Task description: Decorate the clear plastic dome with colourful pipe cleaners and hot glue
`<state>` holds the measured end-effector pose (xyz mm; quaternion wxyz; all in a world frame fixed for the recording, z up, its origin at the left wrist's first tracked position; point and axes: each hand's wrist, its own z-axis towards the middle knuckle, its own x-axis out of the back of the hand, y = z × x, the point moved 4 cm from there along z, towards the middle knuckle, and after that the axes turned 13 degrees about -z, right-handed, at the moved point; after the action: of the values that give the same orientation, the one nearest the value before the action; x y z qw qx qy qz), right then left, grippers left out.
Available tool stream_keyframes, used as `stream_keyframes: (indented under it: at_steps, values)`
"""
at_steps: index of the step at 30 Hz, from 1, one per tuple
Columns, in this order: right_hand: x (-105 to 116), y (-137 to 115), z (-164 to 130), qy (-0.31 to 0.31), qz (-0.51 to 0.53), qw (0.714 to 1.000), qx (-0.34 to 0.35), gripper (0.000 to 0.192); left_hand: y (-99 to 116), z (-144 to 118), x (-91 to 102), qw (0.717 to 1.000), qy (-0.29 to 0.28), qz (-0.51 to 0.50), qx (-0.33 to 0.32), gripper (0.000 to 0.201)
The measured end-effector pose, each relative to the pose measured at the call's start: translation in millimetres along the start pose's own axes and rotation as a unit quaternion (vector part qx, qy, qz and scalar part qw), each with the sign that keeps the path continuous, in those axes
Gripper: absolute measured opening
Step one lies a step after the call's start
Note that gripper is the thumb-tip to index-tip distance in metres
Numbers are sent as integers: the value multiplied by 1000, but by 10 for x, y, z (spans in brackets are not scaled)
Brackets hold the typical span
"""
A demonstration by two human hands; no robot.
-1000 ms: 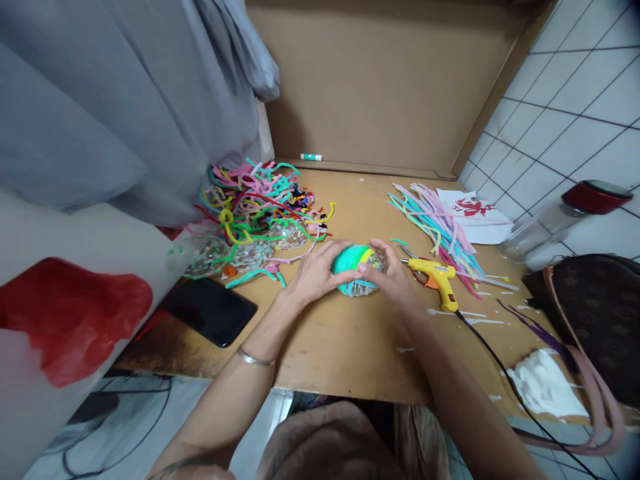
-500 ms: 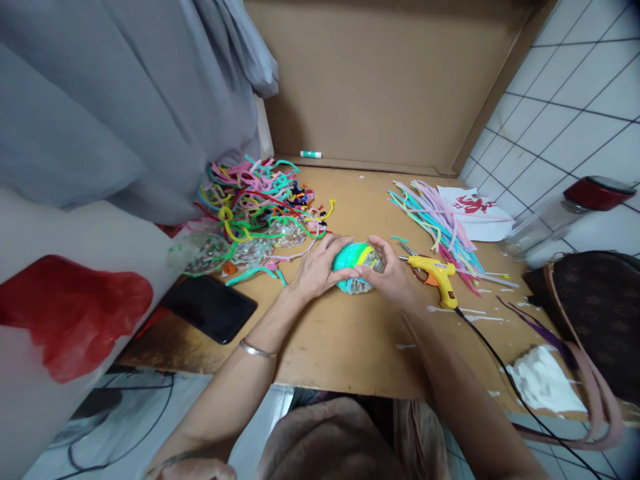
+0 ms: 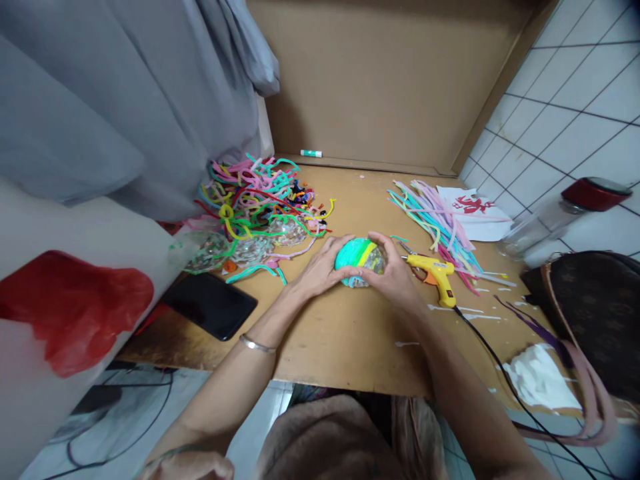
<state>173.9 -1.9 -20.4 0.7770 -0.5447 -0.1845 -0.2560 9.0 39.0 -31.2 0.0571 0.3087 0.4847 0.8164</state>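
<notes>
A clear ball [image 3: 358, 259] partly wrapped in turquoise, green and yellow pipe cleaners rests on the cardboard work surface [image 3: 350, 333]. Both of my hands hold it. My left hand [image 3: 320, 270] cups its left side, thumb across the front. My right hand [image 3: 393, 270] curls over its right side, fingertips on top. A yellow hot glue gun [image 3: 436, 275] lies just right of my right hand, its black cord trailing toward the near right edge.
A tangle of coloured pipe cleaners [image 3: 260, 200] and clear balls [image 3: 250, 250] lies at the left. Straight pipe cleaners [image 3: 440, 223] fan out at the right. A black phone [image 3: 210, 307], a jar with a red lid [image 3: 565, 217], a brown bag [image 3: 595, 313] and white tissue [image 3: 537, 380] are nearby.
My hands and the ball have shifted slightly away from me. My fingers have adjusted their hold on the ball.
</notes>
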Motion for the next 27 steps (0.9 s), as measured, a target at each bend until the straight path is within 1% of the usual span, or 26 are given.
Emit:
stream_keyframes:
  at_steps: [4,7,11,17,22,27]
  values:
    - [18,-13,3,11,-46,999,7,71,-43,7,0,1000,16,-21,3,86]
    - [37,-49,2,10,-89,996,27,67,-79,14,-6,999,30,-45,2,85]
    - [45,-84,10,11,-120,991,54,62,-77,18,-18,996,30,-79,0,82]
    - [32,-89,53,26,-149,987,54,63,-60,11,-31,993,34,-102,38,78]
    - [16,-76,80,46,-175,981,65,63,-82,9,-59,987,37,-131,88,82]
    - [6,-45,81,54,-182,980,64,61,-46,-8,-41,982,15,-146,118,83]
